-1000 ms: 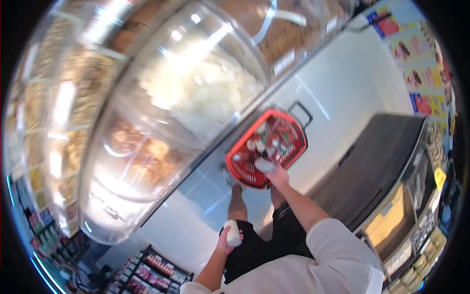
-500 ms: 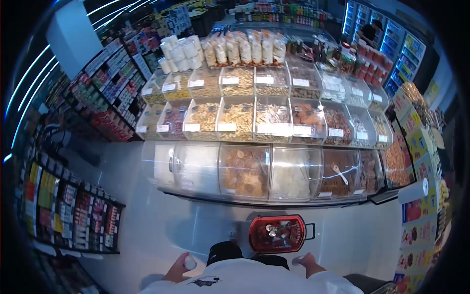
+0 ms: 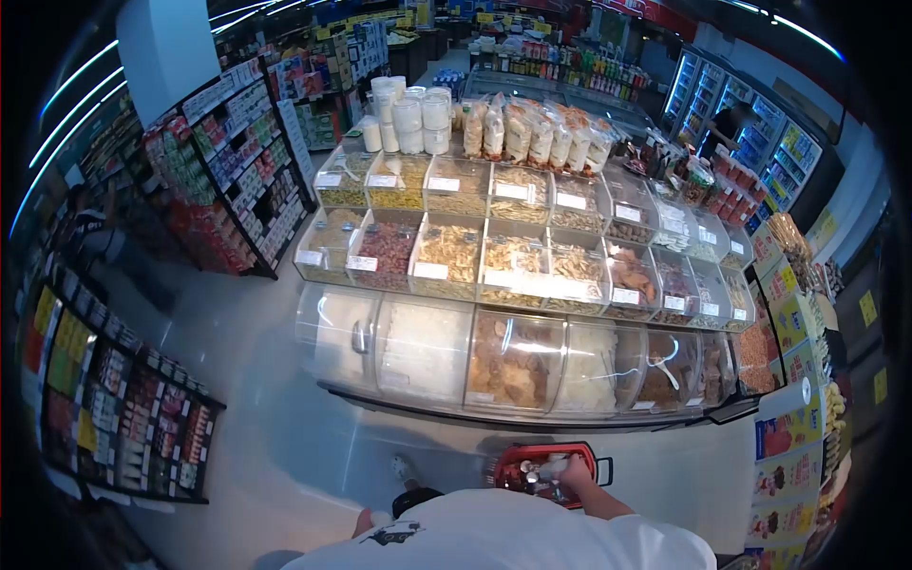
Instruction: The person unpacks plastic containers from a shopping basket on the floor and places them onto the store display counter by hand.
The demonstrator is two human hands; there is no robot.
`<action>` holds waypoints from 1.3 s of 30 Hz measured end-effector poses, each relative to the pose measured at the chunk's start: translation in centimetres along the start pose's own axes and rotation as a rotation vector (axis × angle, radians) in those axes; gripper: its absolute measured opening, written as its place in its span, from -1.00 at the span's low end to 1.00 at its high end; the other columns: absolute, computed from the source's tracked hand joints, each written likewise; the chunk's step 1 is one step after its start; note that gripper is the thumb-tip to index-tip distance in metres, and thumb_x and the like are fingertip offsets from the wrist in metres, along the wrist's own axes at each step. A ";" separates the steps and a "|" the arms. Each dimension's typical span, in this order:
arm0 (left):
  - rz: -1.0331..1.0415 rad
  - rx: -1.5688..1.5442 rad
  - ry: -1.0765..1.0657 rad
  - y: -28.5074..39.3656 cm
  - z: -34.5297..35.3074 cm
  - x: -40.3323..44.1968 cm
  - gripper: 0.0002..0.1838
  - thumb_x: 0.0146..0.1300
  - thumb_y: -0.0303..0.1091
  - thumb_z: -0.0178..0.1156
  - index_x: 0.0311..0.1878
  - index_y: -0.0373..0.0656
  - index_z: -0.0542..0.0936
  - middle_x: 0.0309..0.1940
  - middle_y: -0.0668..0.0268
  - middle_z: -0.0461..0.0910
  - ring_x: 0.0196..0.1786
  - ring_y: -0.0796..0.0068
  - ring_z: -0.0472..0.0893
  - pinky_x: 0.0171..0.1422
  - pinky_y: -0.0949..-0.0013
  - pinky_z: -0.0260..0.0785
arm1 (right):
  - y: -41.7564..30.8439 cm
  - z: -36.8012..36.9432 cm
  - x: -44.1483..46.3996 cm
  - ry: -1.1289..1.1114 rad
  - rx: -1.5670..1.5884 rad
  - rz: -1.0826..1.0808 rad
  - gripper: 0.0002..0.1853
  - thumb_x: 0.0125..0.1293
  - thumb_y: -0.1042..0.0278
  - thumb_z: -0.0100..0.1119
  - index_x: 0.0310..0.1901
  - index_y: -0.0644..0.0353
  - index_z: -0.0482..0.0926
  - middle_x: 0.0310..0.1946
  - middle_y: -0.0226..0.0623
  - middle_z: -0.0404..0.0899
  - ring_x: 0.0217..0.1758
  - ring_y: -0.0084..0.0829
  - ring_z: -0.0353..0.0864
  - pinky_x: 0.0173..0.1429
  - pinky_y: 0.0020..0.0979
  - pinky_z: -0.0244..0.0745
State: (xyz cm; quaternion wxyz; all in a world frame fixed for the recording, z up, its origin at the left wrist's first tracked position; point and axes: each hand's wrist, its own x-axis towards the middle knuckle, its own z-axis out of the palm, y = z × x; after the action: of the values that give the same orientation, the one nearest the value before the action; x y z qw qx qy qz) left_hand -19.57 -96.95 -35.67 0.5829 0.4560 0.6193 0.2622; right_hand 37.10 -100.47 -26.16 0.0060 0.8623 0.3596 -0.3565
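My right hand [image 3: 574,472] is down at the red shopping basket [image 3: 594,450] on the floor, its fingers closed round a pale, whitish item [image 3: 551,468] whose kind I cannot make out. Small items, some silvery, lie inside the basket beside it. Low at the left of my body, my left hand [image 3: 364,523] is closed on a small white rounded object [image 3: 382,519]; my white shirt partly hides that hand.
Ahead stands a counter of clear bulk-food bins [image 3: 513,361]. White jars [image 3: 408,119] and bagged snacks [image 3: 541,133] stand on top. Shelving [image 3: 123,408] is on the left, poster-covered displays [image 3: 788,456] on the right. A person [image 3: 730,125] stands by the fridges; another [image 3: 104,237] is at left.
My right hand has gone from beside the basket into it. My left hand has drawn lower, closer to my body. The view has shifted as I lean forward, and one foot now shows.
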 end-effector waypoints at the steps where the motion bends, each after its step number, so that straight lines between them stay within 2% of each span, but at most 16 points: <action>1: 0.033 0.067 0.006 0.4 -2.9 0.0 -0.44 0.38 0.01 0.24 0.28 -0.12 0.42 0.13 0.04 0.56 0.21 0.07 0.60 0.22 -0.15 0.50 | -2.0 1.3 0.9 -0.019 0.079 -0.045 -0.15 -0.13 0.01 0.61 0.18 0.27 0.46 0.16 0.06 0.57 0.23 -0.05 0.62 0.29 -0.16 0.57; 7: 0.230 0.365 -0.004 4.6 -18.6 5.8 -0.45 0.38 0.02 0.23 0.29 -0.09 0.44 0.17 0.08 0.55 0.24 0.08 0.58 0.24 -0.15 0.49 | -21.1 5.9 1.2 0.132 0.099 -0.260 -0.27 -0.13 0.07 0.58 0.04 0.37 0.55 -0.03 0.14 0.66 0.05 0.06 0.69 0.16 -0.10 0.59; 12: 0.110 0.030 -0.068 8.4 -26.2 10.5 -0.45 0.40 0.08 0.19 0.31 0.00 0.41 0.20 0.13 0.53 0.24 0.07 0.58 0.21 -0.15 0.50 | -37.2 -0.6 -2.2 0.070 0.196 -0.492 -0.23 -0.10 0.02 0.56 0.10 0.39 0.58 -0.03 0.14 0.67 0.09 0.00 0.68 0.18 -0.16 0.58; 16: 0.040 -0.177 -0.120 11.8 -27.5 14.1 -0.45 0.41 0.11 0.16 0.33 0.05 0.40 0.22 0.17 0.52 0.24 0.07 0.58 0.20 -0.16 0.50 | -45.1 -8.3 -3.3 0.213 0.339 -0.609 -0.22 -0.09 0.11 0.55 0.18 0.36 0.54 -0.08 0.07 0.69 0.00 -0.10 0.72 0.12 -0.24 0.59; 18: -0.064 0.030 -0.121 14.6 -26.7 14.0 -0.38 0.34 -0.04 0.34 0.33 -0.08 0.36 0.16 0.14 0.54 0.17 0.16 0.62 0.15 0.04 0.56 | -48.0 -12.9 -3.1 0.290 0.396 -0.600 -0.23 -0.08 0.17 0.56 0.19 0.34 0.55 -0.10 0.02 0.70 -0.02 -0.16 0.72 0.11 -0.28 0.60; 19: -0.062 0.031 -0.122 14.5 -26.4 14.8 -0.38 0.34 -0.04 0.34 0.33 -0.08 0.36 0.16 0.14 0.54 0.17 0.16 0.62 0.15 0.04 0.56 | -49.2 -15.1 -2.3 0.364 0.428 -0.662 -0.25 -0.09 0.11 0.56 0.18 0.26 0.59 0.05 0.05 0.67 0.12 -0.02 0.68 0.23 -0.19 0.57; 22: 0.145 0.367 -0.171 10.9 -24.3 17.2 -0.25 0.21 -0.22 0.52 0.33 -0.24 0.31 0.07 0.15 0.58 0.09 0.26 0.65 0.11 0.26 0.56 | -53.5 -22.7 -0.8 0.438 0.549 -0.757 -0.22 -0.05 0.21 0.54 0.26 0.30 0.52 0.05 0.04 0.65 0.10 -0.10 0.69 0.21 -0.24 0.58; 25: -0.063 -0.005 0.012 9.1 -24.1 16.7 -0.22 0.12 -0.30 0.57 0.27 -0.32 0.31 0.00 0.16 0.60 0.06 0.29 0.65 0.11 0.33 0.55 | -57.9 -29.6 3.3 0.681 0.498 -0.895 -0.21 -0.03 0.18 0.51 0.26 0.33 0.49 -0.02 0.07 0.67 0.08 -0.12 0.68 0.18 -0.22 0.58; 27: -0.023 0.017 0.295 21.5 -16.5 15.3 -0.31 0.09 -0.35 0.55 0.21 -0.30 0.37 -0.06 0.15 0.59 0.03 0.33 0.64 0.08 0.32 0.55 | -60.8 -33.1 6.9 0.765 0.548 -0.881 -0.24 -0.02 0.15 0.48 0.23 0.32 0.49 -0.01 0.06 0.66 0.09 -0.05 0.66 0.21 -0.20 0.54; 28: -0.027 0.015 0.313 17.1 -17.7 18.5 -0.31 0.09 -0.35 0.55 0.21 -0.30 0.37 -0.06 0.15 0.59 0.03 0.33 0.64 0.08 0.32 0.55 | -62.0 -34.5 9.4 0.786 0.535 -0.907 -0.25 -0.02 0.15 0.48 0.22 0.32 0.50 0.00 0.06 0.65 0.10 -0.04 0.65 0.22 -0.19 0.54; 29: -0.029 -0.271 0.288 15.1 -18.3 21.2 -0.35 0.11 -0.30 0.52 0.18 -0.27 0.40 -0.07 0.15 0.57 0.02 0.30 0.63 0.07 0.30 0.56 | -63.2 -35.8 12.1 0.811 0.523 -0.936 -0.26 -0.01 0.14 0.48 0.21 0.31 0.51 0.02 0.06 0.64 0.11 -0.03 0.64 0.22 -0.19 0.54; 30: -0.025 -0.557 0.258 1.8 -20.5 26.8 -0.40 0.13 -0.24 0.48 0.16 -0.25 0.43 -0.08 0.15 0.56 0.01 0.26 0.63 0.05 0.27 0.57 | -64.4 -37.0 14.0 0.800 0.527 -0.952 -0.26 -0.01 0.14 0.48 0.21 0.31 0.51 0.02 0.06 0.64 0.11 -0.03 0.64 0.22 -0.19 0.54; 31: -0.023 -0.562 0.276 9.8 -19.8 24.0 -0.40 0.13 -0.24 0.48 0.16 -0.25 0.43 -0.08 0.15 0.56 0.01 0.26 0.63 0.05 0.27 0.57 | -65.6 -38.0 15.7 0.837 0.514 -0.945 -0.27 -0.01 0.13 0.48 0.20 0.31 0.52 0.03 0.06 0.63 0.12 -0.02 0.63 0.23 -0.18 0.53; 33: -0.256 -1.163 0.345 26.1 -18.2 22.4 -0.42 0.18 -0.09 0.38 0.16 -0.19 0.45 -0.08 0.16 0.55 0.00 0.16 0.62 0.03 0.15 0.59 | -67.7 -39.2 19.4 0.893 0.505 -0.923 -0.28 -0.02 0.11 0.48 0.18 0.33 0.54 0.05 0.06 0.62 0.13 0.02 0.62 0.22 -0.15 0.53; 37: -0.381 -1.569 0.405 30.8 -23.2 28.5 -0.42 0.21 0.02 0.28 0.16 -0.16 0.45 -0.01 0.12 0.54 0.07 0.05 0.59 0.04 0.02 0.59 | -70.6 -39.5 24.4 0.849 0.572 -0.870 -0.28 -0.01 0.09 0.47 0.18 0.34 0.54 0.06 0.08 0.61 0.14 0.00 0.61 0.23 -0.17 0.51; 39: -0.216 -1.623 0.198 36.0 -25.3 30.2 -0.39 0.19 -0.04 0.26 0.22 -0.21 0.44 0.05 0.04 0.52 0.14 0.01 0.56 0.14 -0.03 0.55 | -71.6 -38.8 25.0 0.941 0.599 -0.829 -0.29 0.02 0.10 0.47 0.18 0.34 0.54 0.07 0.09 0.60 0.16 -0.02 0.60 0.25 -0.19 0.49</action>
State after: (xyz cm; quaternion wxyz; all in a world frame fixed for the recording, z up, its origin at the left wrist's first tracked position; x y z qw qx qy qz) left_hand -31.67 -49.39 -14.81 0.6959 -0.1944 0.3261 0.6096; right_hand 28.27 -21.64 4.91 -0.5252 0.6814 0.5098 -0.0016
